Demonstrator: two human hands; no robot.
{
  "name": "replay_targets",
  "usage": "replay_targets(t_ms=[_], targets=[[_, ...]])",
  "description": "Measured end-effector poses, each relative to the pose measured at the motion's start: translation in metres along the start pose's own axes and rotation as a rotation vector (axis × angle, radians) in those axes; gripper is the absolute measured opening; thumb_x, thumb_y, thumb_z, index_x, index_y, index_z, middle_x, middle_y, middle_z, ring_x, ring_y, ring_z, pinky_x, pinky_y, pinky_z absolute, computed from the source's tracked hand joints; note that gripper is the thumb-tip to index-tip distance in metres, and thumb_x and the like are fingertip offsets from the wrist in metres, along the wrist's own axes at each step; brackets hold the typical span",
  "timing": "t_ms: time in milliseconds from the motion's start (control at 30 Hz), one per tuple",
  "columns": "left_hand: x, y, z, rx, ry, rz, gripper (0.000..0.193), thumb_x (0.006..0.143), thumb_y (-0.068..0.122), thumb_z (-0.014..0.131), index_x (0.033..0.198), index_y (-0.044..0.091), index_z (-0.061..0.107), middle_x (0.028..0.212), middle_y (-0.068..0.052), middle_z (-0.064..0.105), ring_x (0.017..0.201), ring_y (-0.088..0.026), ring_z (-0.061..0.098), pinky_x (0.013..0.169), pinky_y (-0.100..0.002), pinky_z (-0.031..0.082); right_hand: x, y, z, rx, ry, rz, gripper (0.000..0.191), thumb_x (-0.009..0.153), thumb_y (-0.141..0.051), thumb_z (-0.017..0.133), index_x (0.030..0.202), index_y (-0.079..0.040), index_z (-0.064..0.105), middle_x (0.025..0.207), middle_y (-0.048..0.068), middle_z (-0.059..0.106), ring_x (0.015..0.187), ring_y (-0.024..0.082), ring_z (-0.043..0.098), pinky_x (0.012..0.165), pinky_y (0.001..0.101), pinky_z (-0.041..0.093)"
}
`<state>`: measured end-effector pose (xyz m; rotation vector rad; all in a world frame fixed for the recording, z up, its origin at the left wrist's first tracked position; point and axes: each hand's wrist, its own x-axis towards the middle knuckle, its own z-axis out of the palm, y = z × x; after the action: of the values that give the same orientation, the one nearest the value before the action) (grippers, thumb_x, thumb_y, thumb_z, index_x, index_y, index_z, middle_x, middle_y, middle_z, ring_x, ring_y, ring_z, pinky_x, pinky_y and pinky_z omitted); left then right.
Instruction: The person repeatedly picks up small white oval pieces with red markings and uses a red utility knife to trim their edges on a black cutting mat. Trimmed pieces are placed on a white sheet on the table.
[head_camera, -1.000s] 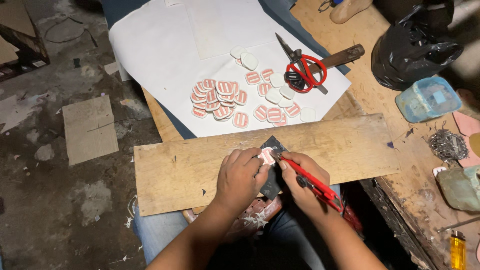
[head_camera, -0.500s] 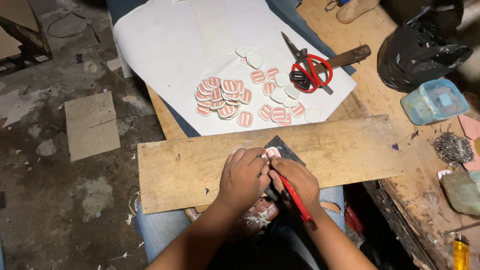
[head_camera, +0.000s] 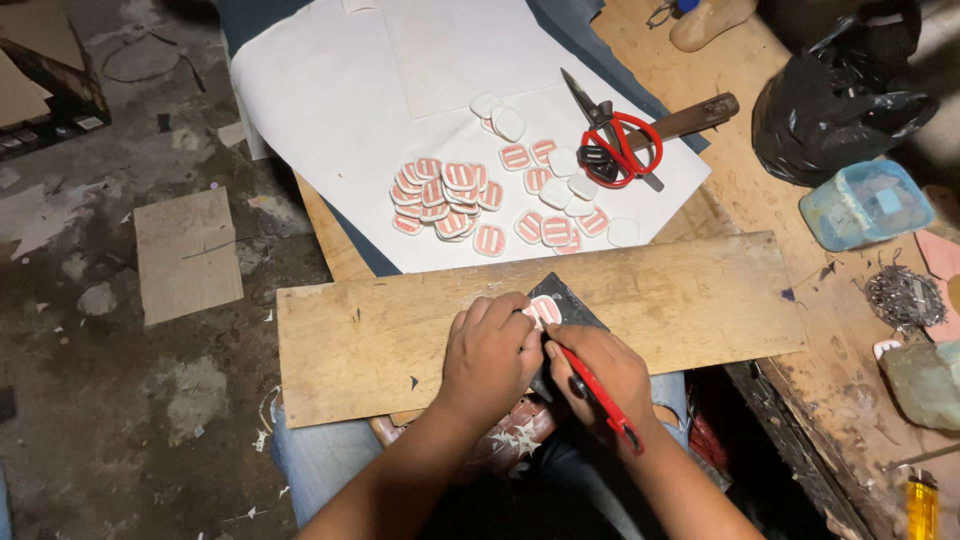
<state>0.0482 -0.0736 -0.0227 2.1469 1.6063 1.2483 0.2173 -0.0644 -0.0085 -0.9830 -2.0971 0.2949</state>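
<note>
My left hand (head_camera: 490, 352) presses a small white and red striped piece (head_camera: 546, 309) onto a dark pad (head_camera: 573, 303) that lies on a long wooden board (head_camera: 400, 335) across my lap. My right hand (head_camera: 600, 370) grips a red-handled knife (head_camera: 600, 400), its tip at the piece. A heap of the same white and red pieces (head_camera: 445, 190) lies on a white sheet (head_camera: 330, 110) beyond the board, with more of them (head_camera: 555, 200) spread to its right.
Red-handled scissors (head_camera: 615, 145) and a wooden-handled tool (head_camera: 690, 118) rest on the sheet's right side. A black plastic bag (head_camera: 840, 100), a pale blue box (head_camera: 865, 205) and a pile of small metal bits (head_camera: 905, 295) sit on the workbench at right. A cardboard scrap (head_camera: 188, 255) lies on the floor.
The knife handle has swung from pointing right to pointing down toward me. Both hands stay on the small piece at the dark pad.
</note>
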Motion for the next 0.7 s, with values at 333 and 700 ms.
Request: replay_targets(t_ms=[333,700], targets=[[0.011,0.011,0.007,-0.399,-0.058,-0.416,0.026,0.085,0.001,0.064,0.11,0.002,0.056,0.1,-0.011,0.063,0.082,-0.026,0.067,0.072,-0.038,0.054,-0.025,0.01,0.008,0.267,0.072,0.325,0.023,0.092,-0.007,0.072,0.112,0.001,0.071,0.106,0.015,0.076,0.09,0.025,0.075,0.082,0.0323,0.059],[0.01,0.005,0.021,-0.634,0.004,-0.556,0.021,0.088,-0.001,0.061,0.109,0.0,0.056,0.089,-0.008,0.068,0.077,-0.012,0.068,0.07,-0.026,0.057,-0.008,0.005,-0.006,0.116,-0.008,0.077,0.018,0.088,-0.003,0.073,0.105,0.001,0.068,0.102,0.017,0.074,0.093,0.029,0.075,0.083,0.0342,0.061]])
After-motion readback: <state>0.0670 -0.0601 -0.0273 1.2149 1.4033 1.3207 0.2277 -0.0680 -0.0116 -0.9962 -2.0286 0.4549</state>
